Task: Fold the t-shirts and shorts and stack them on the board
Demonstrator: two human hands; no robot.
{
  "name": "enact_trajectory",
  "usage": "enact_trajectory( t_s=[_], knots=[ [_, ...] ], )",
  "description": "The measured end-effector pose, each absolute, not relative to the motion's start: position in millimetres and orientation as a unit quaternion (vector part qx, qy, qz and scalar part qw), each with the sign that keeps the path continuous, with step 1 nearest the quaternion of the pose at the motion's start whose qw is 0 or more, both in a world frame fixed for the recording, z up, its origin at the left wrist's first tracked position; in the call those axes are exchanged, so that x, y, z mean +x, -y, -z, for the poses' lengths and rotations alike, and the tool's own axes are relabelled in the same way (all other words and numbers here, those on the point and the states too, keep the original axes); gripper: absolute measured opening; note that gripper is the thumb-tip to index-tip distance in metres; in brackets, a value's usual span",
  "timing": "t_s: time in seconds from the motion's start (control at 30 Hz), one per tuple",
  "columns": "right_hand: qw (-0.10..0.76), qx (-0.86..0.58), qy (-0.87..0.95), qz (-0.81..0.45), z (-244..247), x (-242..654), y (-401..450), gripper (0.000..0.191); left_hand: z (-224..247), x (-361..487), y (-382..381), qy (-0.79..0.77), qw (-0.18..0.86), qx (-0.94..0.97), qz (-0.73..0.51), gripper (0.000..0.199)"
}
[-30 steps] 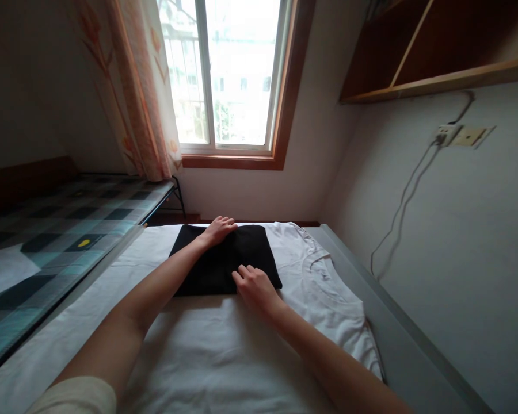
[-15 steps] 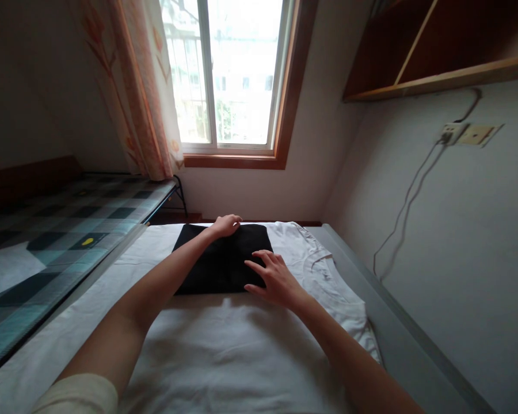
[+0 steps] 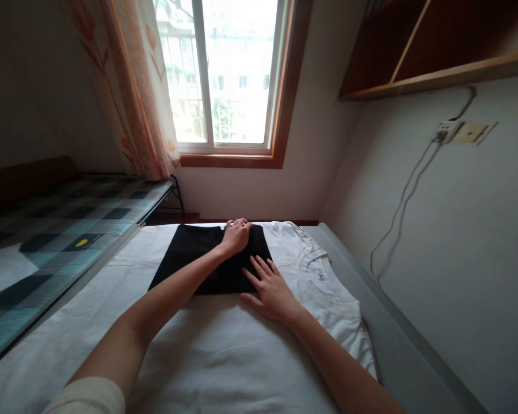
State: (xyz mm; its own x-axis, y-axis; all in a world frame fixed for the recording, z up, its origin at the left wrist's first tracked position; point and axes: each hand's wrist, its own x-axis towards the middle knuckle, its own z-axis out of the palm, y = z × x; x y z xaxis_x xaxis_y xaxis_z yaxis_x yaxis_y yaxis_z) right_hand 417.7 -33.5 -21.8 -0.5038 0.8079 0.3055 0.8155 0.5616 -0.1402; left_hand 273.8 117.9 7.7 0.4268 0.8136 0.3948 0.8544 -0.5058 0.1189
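Observation:
A flat black folded cloth (image 3: 185, 253) lies on a white garment (image 3: 224, 356) that is spread over the surface in front of me. Near the far edge of the black cloth is my left hand (image 3: 236, 237), its fingers curled down on the fabric; what lies between them is hard to make out. My right hand (image 3: 271, 290) rests with fingers spread on the cloth's near right part. To the right, the white garment's neckline (image 3: 313, 261) shows wrinkles.
At the left stands a bed frame with a plaid mat (image 3: 112, 213). A grey ledge (image 3: 397, 339) runs along the right wall. Ahead are a window (image 3: 237, 75) and a curtain (image 3: 133, 92). A cable (image 3: 403, 207) hangs from a wall socket (image 3: 449, 131) below a shelf (image 3: 440, 72).
My left hand has moved right along the far edge and its fingers curl more. More black cloth shows at the left. My right hand has flattened onto the cloth.

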Motion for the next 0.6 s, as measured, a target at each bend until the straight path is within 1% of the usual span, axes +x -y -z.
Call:
enact_trajectory(
  t_s=[0.13,0.2,0.27,0.37,0.47,0.53,0.6],
  knots=[
    [0.216,-0.472,0.855,-0.013,24.0,419.4,27.7,0.042,4.9,268.8,-84.6,0.492,0.038,-0.847,0.195,0.042],
    [0.26,-0.473,0.841,-0.03,24.0,419.5,24.6,0.036,14.8,266.4,-75.1,0.497,0.022,-0.852,0.162,0.05],
    [0.313,-0.474,0.822,-0.039,22.5,418.9,23.0,0.035,22.1,265.2,-71.5,0.497,0.005,-0.858,0.134,0.057],
    [0.365,-0.478,0.799,-0.03,19.3,417.2,23.0,0.035,24.1,264.2,-72.5,0.491,-0.016,-0.862,0.123,0.061],
    [0.373,-0.49,0.788,-0.015,17.6,415.7,21.9,0.035,19.9,257.2,-71.7,0.454,-0.06,-0.878,0.142,0.059],
    [0.369,-0.497,0.785,-0.008,17.5,414.8,18.1,0.036,17.1,246.3,-66.9,0.407,-0.087,-0.89,0.188,0.053],
    [0.357,-0.501,0.789,-0.004,16.5,413.0,10.9,0.038,15.0,231.2,-59.3,0.382,-0.088,-0.885,0.251,0.045]
  ],
)
